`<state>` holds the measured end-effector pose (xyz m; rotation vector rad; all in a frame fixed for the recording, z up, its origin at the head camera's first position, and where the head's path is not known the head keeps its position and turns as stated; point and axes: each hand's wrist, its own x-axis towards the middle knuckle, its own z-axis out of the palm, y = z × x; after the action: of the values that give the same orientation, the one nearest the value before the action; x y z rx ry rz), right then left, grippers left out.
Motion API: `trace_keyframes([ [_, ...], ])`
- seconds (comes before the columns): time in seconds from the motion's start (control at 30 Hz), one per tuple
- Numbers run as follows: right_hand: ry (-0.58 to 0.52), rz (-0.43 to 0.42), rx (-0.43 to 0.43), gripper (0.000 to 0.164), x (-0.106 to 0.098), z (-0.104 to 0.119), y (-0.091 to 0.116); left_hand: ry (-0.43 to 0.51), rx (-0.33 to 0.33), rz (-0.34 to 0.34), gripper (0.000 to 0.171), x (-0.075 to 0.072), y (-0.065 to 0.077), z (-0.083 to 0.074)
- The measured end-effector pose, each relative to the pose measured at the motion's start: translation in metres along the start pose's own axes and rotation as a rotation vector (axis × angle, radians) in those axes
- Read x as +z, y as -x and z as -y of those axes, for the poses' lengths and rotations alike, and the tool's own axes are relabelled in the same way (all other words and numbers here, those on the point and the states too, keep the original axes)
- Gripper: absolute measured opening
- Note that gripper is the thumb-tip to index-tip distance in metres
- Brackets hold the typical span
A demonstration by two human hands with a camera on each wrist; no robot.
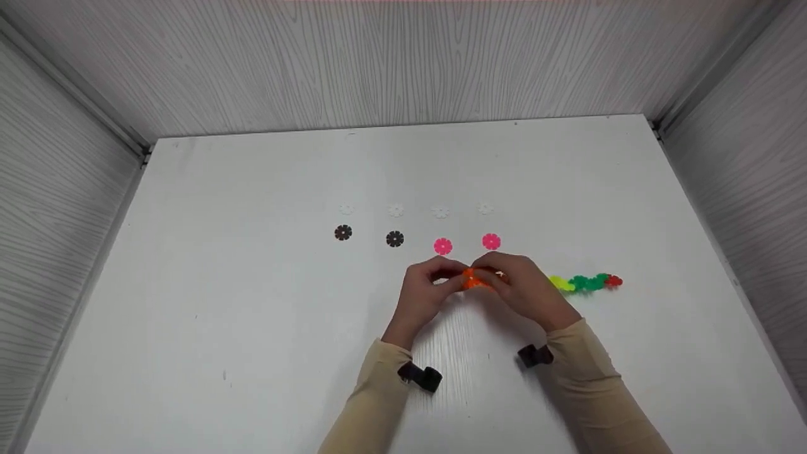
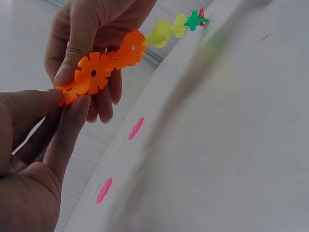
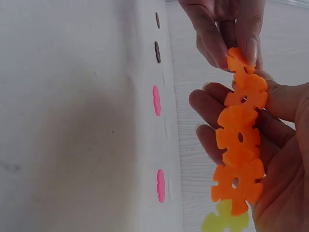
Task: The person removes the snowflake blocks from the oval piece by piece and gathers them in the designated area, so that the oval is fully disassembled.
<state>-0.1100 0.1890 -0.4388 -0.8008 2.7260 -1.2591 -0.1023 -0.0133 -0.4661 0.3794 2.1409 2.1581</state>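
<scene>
Several flower-shaped interlocking plastic discs are joined in a chain, held up between the two hands. Its orange discs (image 3: 241, 135) run from the left hand (image 1: 421, 295) across the right hand's palm. Thumb and fingertips of the left hand pinch the orange disc (image 2: 72, 92) at the chain's end. My right hand (image 1: 528, 291) grips the neighbouring orange discs with its thumb, other fingers spread behind the chain. Beyond the right hand, the chain continues with yellow discs (image 1: 561, 283), green discs (image 1: 586, 284) and a red disc (image 1: 613, 281) at the far end.
Two pink discs (image 1: 443, 246) lie flat on the white table (image 1: 252, 302) just beyond the hands. To their left are two dark discs (image 1: 394, 239). A row of several white discs (image 1: 396, 210) lies behind them. Wood-grain panels (image 1: 403, 63) wall the back and sides.
</scene>
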Motion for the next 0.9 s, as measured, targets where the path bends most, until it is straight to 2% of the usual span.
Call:
trace_keyframes([
  [0.17,0.026,-0.001,0.037,0.017,0.001,-0.001,0.001,0.069,-0.121,-0.114,0.013,-0.004,0.006,0.000],
  [0.3,0.044,0.027,0.019,0.019,0.001,-0.001,0.002,0.203,-0.212,-0.210,0.012,-0.007,0.010,-0.002],
  [0.4,0.071,0.056,0.011,0.021,0.002,0.001,0.001,0.263,-0.253,-0.254,0.013,-0.008,0.012,-0.005],
  [0.9,0.132,0.089,-0.010,0.010,0.017,0.004,-0.003,0.326,-0.316,-0.261,0.012,-0.008,0.026,-0.004],
])
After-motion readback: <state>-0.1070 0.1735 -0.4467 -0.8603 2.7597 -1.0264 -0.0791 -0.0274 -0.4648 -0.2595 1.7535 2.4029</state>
